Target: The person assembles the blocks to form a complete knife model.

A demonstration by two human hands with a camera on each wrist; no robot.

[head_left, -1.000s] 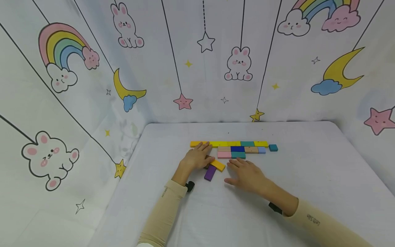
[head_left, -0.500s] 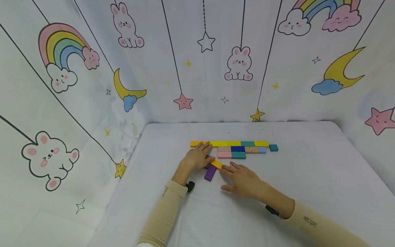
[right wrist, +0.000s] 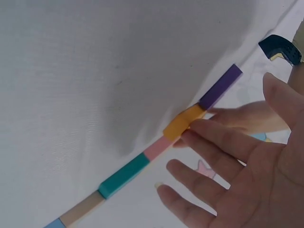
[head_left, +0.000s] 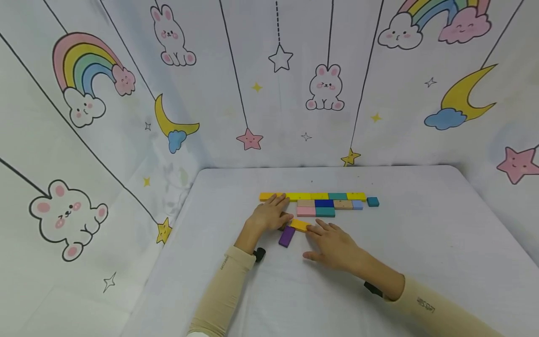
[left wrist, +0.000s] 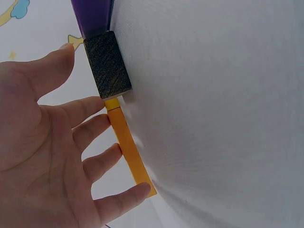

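Showing dark block (left wrist: 107,65) plainly: left wrist view only; left hand (head_left: 268,216), right hand (head_left: 334,245) unclenched.

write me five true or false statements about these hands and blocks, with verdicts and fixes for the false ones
1. The right hand touches the near orange block. True.
2. In the head view, the purple block lies right of the pink block. False: it lies left of the pink block.
3. The left hand has fingers on the farthest row. True.
4. The dark blue block sits between two teal blocks. False: tan blocks flank it.
5. The small teal block is rightmost in the head view. True.
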